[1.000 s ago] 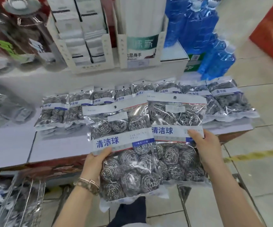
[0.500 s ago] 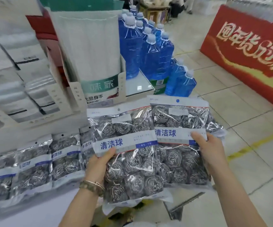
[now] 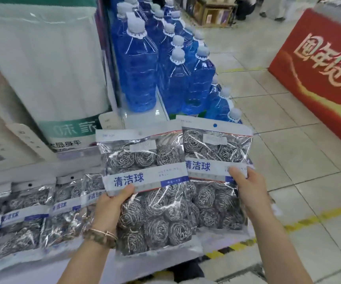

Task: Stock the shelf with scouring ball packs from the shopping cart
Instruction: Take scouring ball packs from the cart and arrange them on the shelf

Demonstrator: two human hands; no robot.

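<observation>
I hold two clear packs of steel scouring balls upright, side by side, above the right end of the white shelf (image 3: 22, 271). My left hand (image 3: 109, 210) grips the left scouring ball pack (image 3: 151, 201) at its left edge, thumb on the blue-and-white label. My right hand (image 3: 249, 191) grips the right scouring ball pack (image 3: 212, 181) at its right edge. The left pack slightly overlaps the right one. A row of several packs (image 3: 28, 218) lies flat on the shelf at the lower left. The shopping cart is out of view.
Tall blue liquid bottles (image 3: 139, 66) stand on a raised ledge behind the packs. A white and green boxed product (image 3: 48, 78) stands at the back left. A red display stand (image 3: 325, 72) sits on the tiled aisle floor at right, which has a yellow line.
The view has swung right and upward; the shelf row has slid to the lower left. Both hands keep their grip on the two packs, now carried toward the shelf's right end.
</observation>
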